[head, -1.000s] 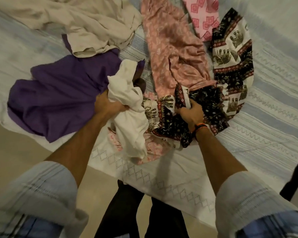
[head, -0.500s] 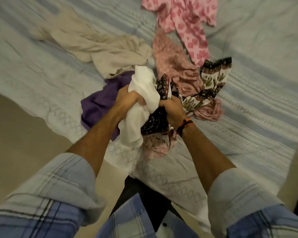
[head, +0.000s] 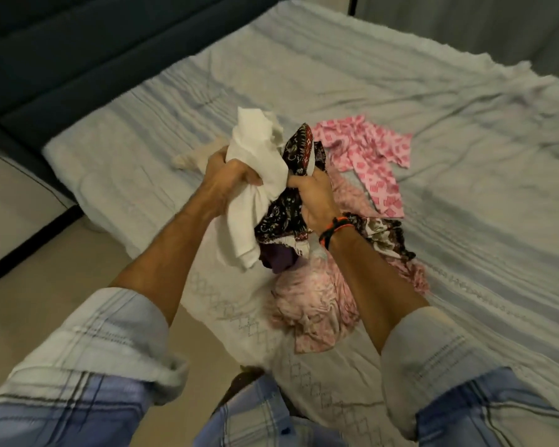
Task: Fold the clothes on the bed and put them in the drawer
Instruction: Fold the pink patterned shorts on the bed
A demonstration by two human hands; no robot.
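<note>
Lifted since the earlier frame, the bundle of clothes now hangs clear of the bed (head: 433, 130) rather than dragging across it, and the purple garment (head: 278, 259) that lay spread on the cover is gathered up beneath the hands. A crumpled white cloth (head: 255, 175) is bunched in the left hand (head: 229, 175), whose fingers are curled tightly round it, with its loose end drooping below the wrist. Touching it on the right, a dark garment (head: 284, 214) printed in black, red and cream is gripped by the right hand (head: 313, 195), fingers closed round the fabric; more of that print trails past the orange and black wristband (head: 333, 230). Below the bundle, a pale pink patterned garment (head: 313, 304) lies rumpled on the bed's near edge. Beyond the bundle, a pink garment with darker squares (head: 371, 156) lies flat on the cover, and a cream cloth (head: 191, 158) shows just left of the left hand.
</note>
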